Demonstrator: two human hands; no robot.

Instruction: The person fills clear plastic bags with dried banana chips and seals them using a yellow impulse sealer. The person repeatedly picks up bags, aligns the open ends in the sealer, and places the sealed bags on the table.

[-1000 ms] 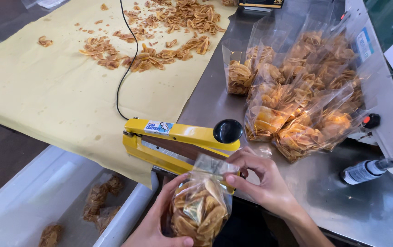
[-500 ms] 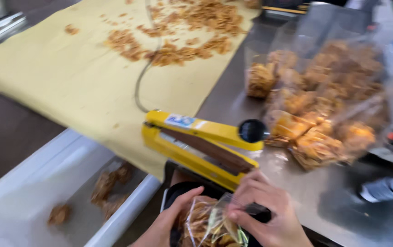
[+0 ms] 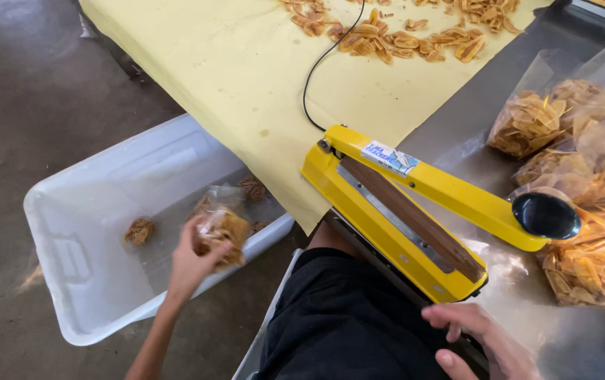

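My left hand (image 3: 193,262) reaches down to the left and grips a small clear bag of fried chips (image 3: 222,226), held over the white plastic bin (image 3: 77,260) on the floor. My right hand (image 3: 482,338) rests open on the steel table edge, just below the yellow impulse sealer (image 3: 415,204), whose arm stands raised with a black knob (image 3: 545,214) at its end. Nothing is in the right hand.
Several sealed chip bags (image 3: 577,176) are piled on the steel table at right. Loose chips (image 3: 401,35) lie on the yellow sheet (image 3: 232,77), crossed by the sealer's black cord (image 3: 320,70). Two chip packs lie in the bin. Dark floor is at left.
The bag was held with both hands in front of the sealer. Now my left hand alone has carried it down to the bin, and my right hand has let go.
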